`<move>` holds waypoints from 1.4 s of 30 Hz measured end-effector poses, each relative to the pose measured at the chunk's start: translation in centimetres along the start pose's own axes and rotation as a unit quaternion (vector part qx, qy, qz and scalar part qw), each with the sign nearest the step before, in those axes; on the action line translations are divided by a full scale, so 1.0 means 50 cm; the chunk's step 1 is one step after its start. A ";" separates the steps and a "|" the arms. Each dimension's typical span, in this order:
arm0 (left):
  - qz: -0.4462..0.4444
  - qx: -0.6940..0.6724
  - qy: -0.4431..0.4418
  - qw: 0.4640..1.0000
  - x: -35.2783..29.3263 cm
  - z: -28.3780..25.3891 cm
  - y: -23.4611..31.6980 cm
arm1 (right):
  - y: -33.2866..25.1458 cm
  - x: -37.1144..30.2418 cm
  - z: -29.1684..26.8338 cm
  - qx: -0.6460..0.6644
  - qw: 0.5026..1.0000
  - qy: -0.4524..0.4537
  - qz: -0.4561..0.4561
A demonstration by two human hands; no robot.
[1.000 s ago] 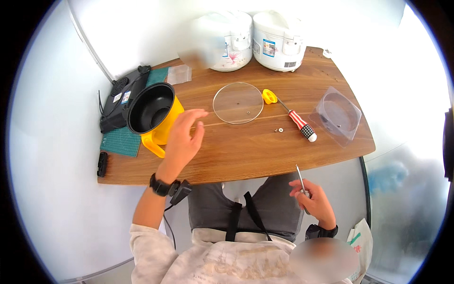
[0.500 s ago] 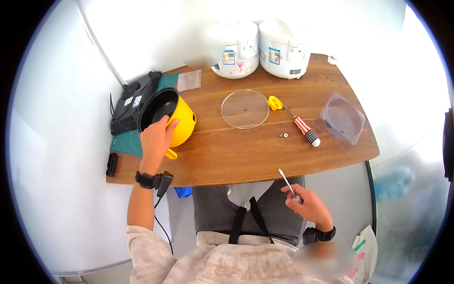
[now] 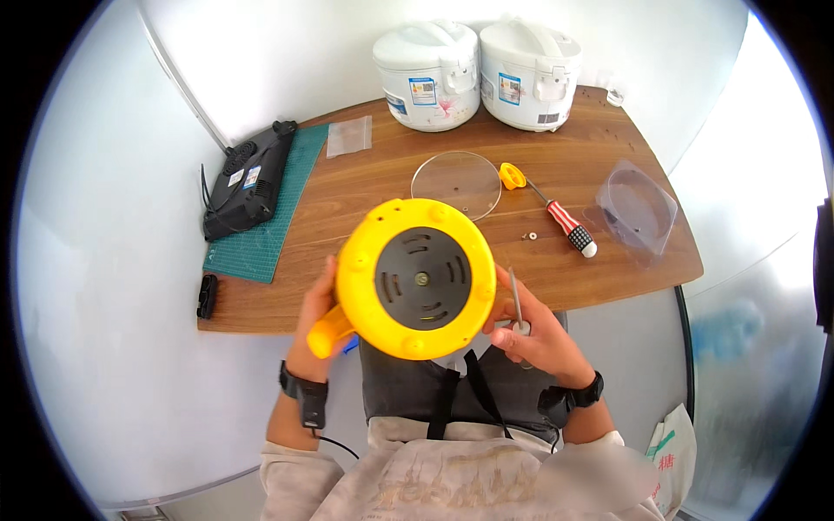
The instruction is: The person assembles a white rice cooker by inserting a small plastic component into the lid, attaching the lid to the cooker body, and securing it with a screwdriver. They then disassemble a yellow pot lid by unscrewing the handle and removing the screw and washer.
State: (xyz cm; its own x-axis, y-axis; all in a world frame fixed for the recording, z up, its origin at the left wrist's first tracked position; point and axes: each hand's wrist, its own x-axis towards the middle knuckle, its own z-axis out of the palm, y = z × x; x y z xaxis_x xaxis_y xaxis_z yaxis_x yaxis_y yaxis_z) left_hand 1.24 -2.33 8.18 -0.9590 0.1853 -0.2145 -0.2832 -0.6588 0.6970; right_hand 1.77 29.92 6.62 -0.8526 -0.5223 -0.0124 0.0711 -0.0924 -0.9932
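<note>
A yellow electric pot (image 3: 423, 280) is tipped so that its underside faces up, over the near edge of the table. Its dark round base plate has slots and a central screw. My left hand (image 3: 314, 304) grips the pot's left side by the yellow handle, its fingers partly hidden behind the pot. In my right hand (image 3: 543, 343) is a screwdriver (image 3: 518, 304), blade pointing up, while its fingers reach the pot's right side. Beyond the pot lies a glass lid (image 3: 456, 178), beside a yellow lid knob (image 3: 512, 176) touching the shaft of a second screwdriver (image 3: 569, 227) with a striped handle.
Two white rice cookers (image 3: 430, 78) stand at the back. To the left, a black appliance (image 3: 252, 182) rests on a green cutting mat (image 3: 300, 174), near a clear bag (image 3: 350, 137). Small hardware (image 3: 532, 236) and a clear plastic piece (image 3: 638, 208) lie on the right.
The pot has come off the left of the table, toward me, and turned bottom up. My right hand has moved up to its side, still holding the screwdriver.
</note>
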 end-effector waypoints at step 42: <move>0.356 0.644 0.009 0.677 0.014 0.112 0.056 | -0.303 0.078 0.034 -0.493 0.866 0.014 -0.080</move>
State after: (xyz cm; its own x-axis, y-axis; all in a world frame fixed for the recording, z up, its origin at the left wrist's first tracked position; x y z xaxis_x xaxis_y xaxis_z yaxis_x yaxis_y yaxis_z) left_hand -0.28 0.02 13.81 -0.8615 0.1384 0.4886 0.4632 0.6085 0.6443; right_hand -1.77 27.83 21.82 -0.8243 -0.5472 0.1457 -0.5140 0.6150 -0.5980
